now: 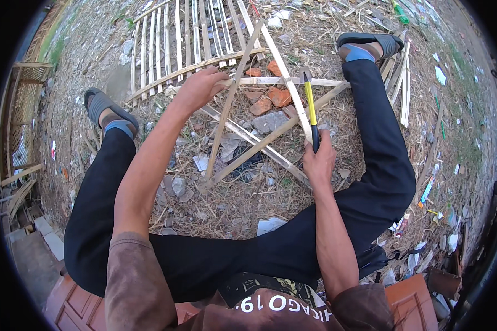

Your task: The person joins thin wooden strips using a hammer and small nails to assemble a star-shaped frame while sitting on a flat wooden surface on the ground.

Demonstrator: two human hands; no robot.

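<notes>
A star-shaped frame of crossed, pale split-bamboo strips (259,144) lies before me, between my legs. My left hand (200,88) is closed at the frame's upper left, fingers on the level bamboo strip (259,81) near its crossing with a slanting one. In my right hand (320,159) is a hammer (311,105) with a yellow and black handle, its head pointing away from me. The near end of a long bamboo strip (289,83) meets the same hand; whether the fingers also grip it is hidden.
A slatted bamboo panel (159,52) lies beyond my left hand. Broken bricks (279,97) and a grey stone (269,122) sit under the frame. Loose strips (405,91) lie beside my right foot. Litter and dry grass cover the ground; a lattice panel (23,118) stands far left.
</notes>
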